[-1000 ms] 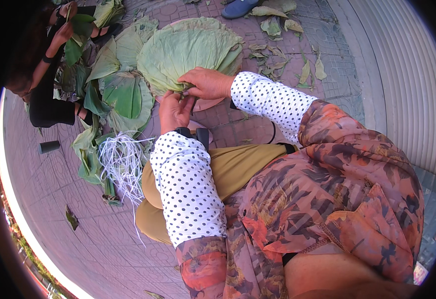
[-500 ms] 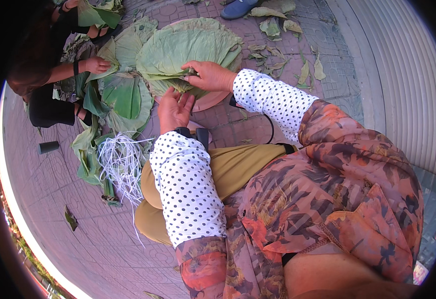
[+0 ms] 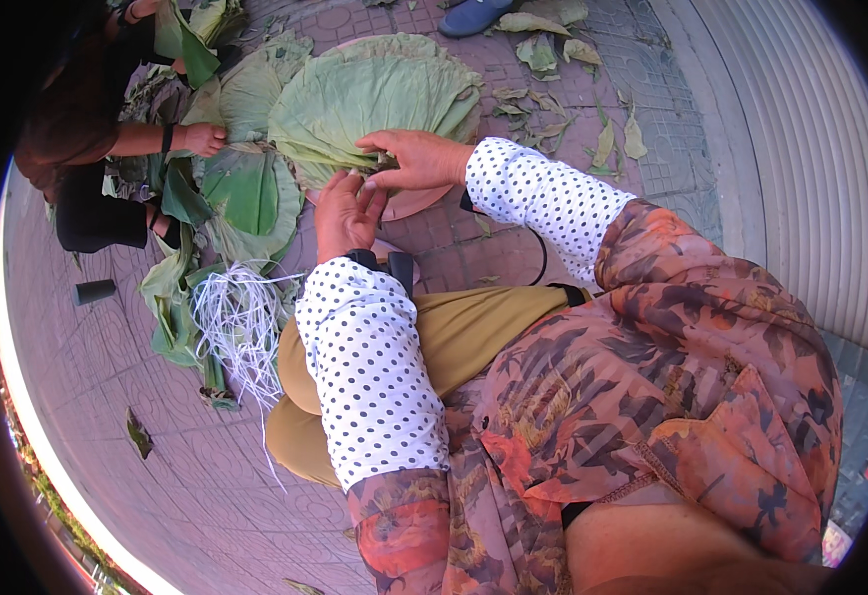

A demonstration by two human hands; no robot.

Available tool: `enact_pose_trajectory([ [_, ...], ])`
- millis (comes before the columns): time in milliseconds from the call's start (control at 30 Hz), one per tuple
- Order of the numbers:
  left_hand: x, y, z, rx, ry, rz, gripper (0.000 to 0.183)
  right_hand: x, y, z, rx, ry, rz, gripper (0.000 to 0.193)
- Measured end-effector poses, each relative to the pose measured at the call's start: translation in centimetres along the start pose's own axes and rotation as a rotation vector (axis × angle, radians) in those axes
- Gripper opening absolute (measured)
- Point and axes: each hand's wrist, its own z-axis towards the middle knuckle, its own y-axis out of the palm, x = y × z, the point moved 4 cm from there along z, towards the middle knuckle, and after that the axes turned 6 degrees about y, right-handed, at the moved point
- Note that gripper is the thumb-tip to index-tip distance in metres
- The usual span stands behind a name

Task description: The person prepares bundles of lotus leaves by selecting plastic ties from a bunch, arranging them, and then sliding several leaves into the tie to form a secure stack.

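A stack of large, pale green, wilted leaves, lotus leaves by their look (image 3: 379, 99), fans out in front of me over a round pink tray (image 3: 424, 203). My left hand (image 3: 347, 213) pinches the stack's near edge, where the leaves gather to a point. Just to its right, my right hand (image 3: 419, 159) is bent over the same gathered edge, its thumb beneath and fingers on top. The two hands' fingertips nearly meet. What exactly lies between them is partly hidden by the fingers.
Another person's hand (image 3: 201, 139) is at more spread leaves (image 3: 245, 188) on the left. A tangle of white plastic strips (image 3: 240, 322) lies by my left knee. Near it is a dark cylinder (image 3: 95, 292). Leaf scraps (image 3: 543, 55) and a blue shoe (image 3: 473, 17) are beyond; a ribbed shutter (image 3: 801, 149) stands at right.
My hands have drawn closer together at the leaves' gathered edge, and my left fingers have closed in. The other person's hand has shifted slightly, and a green leaf at upper left has swung downward.
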Motion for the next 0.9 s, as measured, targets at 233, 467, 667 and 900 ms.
enact_pose_trajectory([
  [233, -0.3, -0.1, 0.2, 0.043, -0.023, -0.001, 0.041, 0.9, -1.4, 0.4, 0.079, 0.277, 0.133, 0.050],
  [467, 0.5, 1.5, 0.0, 0.020, -0.010, -0.036, 0.038, 1.1, 0.1, -0.3, 0.037, -0.004, -0.037, 0.054],
  [667, 1.2, -0.8, 0.2, 0.231, 0.014, 0.071, 0.059, 1.0, -1.5, 0.7, 0.077, 0.185, 0.030, 0.052],
  [900, -0.6, -2.1, -0.3, 0.263, -0.247, 0.176, 0.085, 1.8, -1.4, 0.4, 0.051, 0.165, 0.015, 0.049],
])
